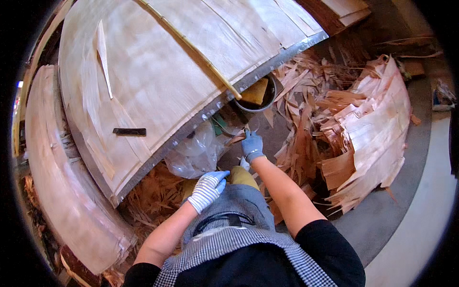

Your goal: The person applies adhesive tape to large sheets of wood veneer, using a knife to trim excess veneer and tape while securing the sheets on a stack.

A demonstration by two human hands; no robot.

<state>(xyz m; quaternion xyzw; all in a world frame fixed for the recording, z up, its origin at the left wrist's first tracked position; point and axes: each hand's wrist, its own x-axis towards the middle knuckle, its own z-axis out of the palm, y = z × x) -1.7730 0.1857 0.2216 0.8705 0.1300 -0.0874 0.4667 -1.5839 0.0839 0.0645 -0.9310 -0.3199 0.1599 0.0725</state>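
My right hand [252, 145], in a blue glove, reaches down below the table edge. Its fingers are closed on something small that I cannot make out. Right beside them is a brown strip like a veneer scrap [235, 139]. My left hand [208, 190], in a striped white and blue glove, hovers in front of my lap with its fingers loosely apart and nothing visible in them. A clear plastic bag [196, 153] bulges under the table edge between my hands. Beyond my right hand a dark round bucket [262, 106] holds a yellowish block [255, 92].
Pale wood veneer sheets [158, 62] cover the table, with a long yellow stick [186, 43] and a black bar [129, 131] on top. Torn veneer [373, 138] is heaped on the floor at right. A veneer stack [62, 177] stands at left.
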